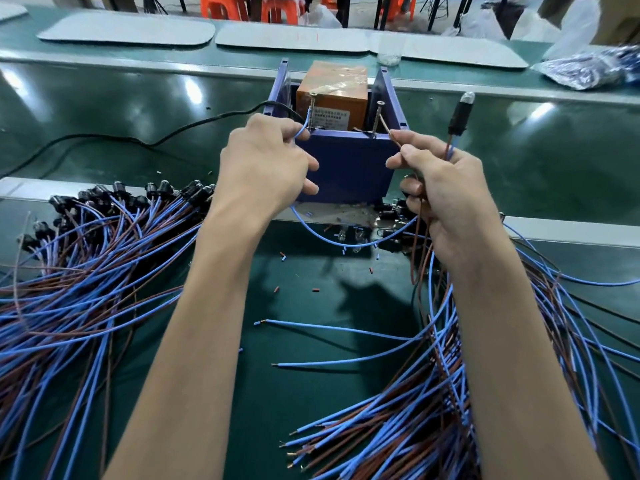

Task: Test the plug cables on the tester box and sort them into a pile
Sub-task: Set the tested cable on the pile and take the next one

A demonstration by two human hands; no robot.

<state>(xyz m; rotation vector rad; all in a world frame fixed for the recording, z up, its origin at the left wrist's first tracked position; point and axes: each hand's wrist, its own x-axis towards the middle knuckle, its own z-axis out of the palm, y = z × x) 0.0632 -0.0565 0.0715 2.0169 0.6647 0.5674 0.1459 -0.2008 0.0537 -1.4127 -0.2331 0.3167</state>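
Note:
The blue tester box (349, 168) stands in the middle of the green table, with an orange block (332, 90) inside and two upright screws at its front rim. My left hand (263, 161) pinches a blue wire (301, 133) whose end reaches the left screw (312, 110). A brown wire (393, 135), pinched in my right hand (440, 188), points at the right screw (377, 119). That same hand holds the cable's black bulb holder (458, 117) upright above it. The blue wire loops down between both hands.
A big pile of blue and brown cables with black holders (86, 258) lies at the left. Another pile (467, 393) spreads at the right under my right forearm. A black cord (145, 140) runs left from the box. White trays (128, 29) and plastic bags (585, 69) sit behind.

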